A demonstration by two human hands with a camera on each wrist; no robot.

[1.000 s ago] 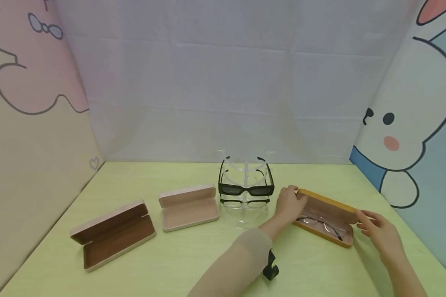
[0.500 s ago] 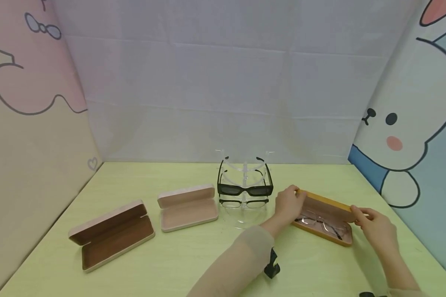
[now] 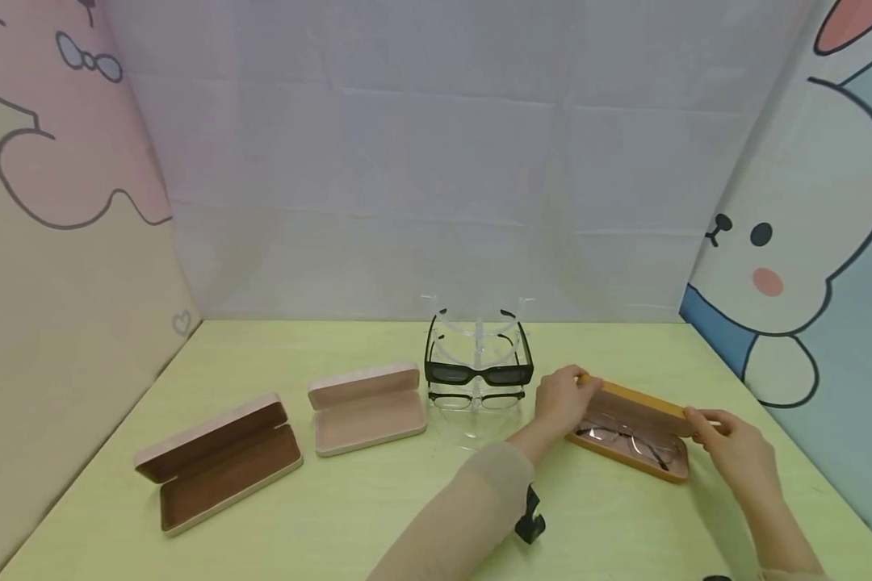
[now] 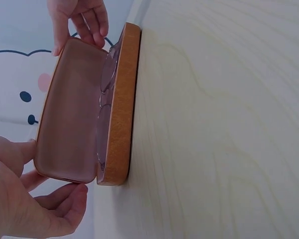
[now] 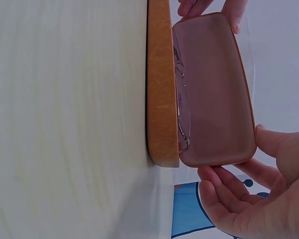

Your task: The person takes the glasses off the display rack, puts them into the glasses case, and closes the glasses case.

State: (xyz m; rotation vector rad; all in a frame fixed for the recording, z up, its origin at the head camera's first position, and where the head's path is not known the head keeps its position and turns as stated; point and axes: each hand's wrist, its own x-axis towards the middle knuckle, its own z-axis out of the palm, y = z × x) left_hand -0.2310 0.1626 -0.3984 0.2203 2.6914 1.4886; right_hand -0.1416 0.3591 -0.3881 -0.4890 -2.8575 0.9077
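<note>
An orange glasses case (image 3: 628, 463) stands at the right of the table with its lid raised. Inside lies a pair of thin-framed glasses (image 3: 652, 454), partly hidden behind the case's front wall in both wrist views. My left hand (image 3: 561, 402) holds the left end of the lid, thumb at the edge and fingers round the corner. At the lid's other end my right hand (image 3: 741, 453) grips in the same way. In the left wrist view, my left hand (image 4: 40, 196) has its curled fingers touching the end of the lid.
A clear display stand (image 3: 478, 343) bears black sunglasses (image 3: 480, 374) and half-rim glasses (image 3: 475, 399), left of my left hand. Farther left are a pale pink open case (image 3: 371, 415) and a brown-lined open case (image 3: 228, 476). Printed cloth walls enclose the table.
Over the last second my right hand has shifted slightly left along the lid's end. The lid and my left hand look almost still, and the glasses stay inside.
</note>
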